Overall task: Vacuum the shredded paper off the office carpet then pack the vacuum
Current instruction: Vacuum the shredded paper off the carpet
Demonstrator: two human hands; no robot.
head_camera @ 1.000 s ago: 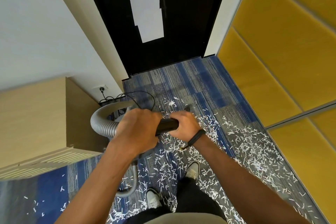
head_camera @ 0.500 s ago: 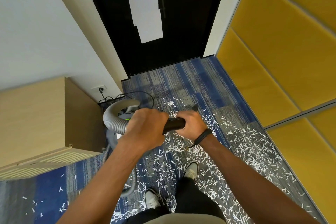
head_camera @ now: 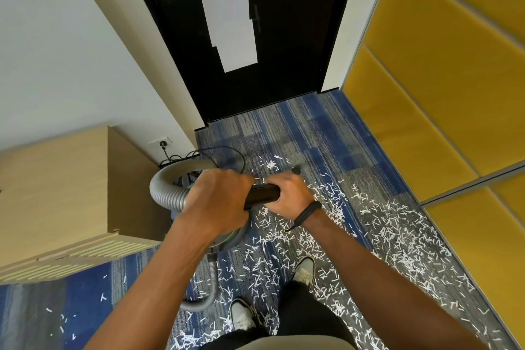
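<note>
White shredded paper lies scattered over the blue and grey carpet, thickest to the right and around my feet. Both hands hold the black vacuum wand at waist height. My left hand grips its rear end where the grey ribbed hose joins. My right hand grips it further forward. The wand's tip shows just past my right hand. The grey vacuum body is mostly hidden beneath my left forearm.
A light wooden cabinet stands at the left. A wall socket with a black cord sits behind the vacuum. A black door closes the far end. Yellow padded panels line the right side.
The hose loop has swung right and closer to my left hand. Both hands, holding the wand, shifted slightly forward and right.
</note>
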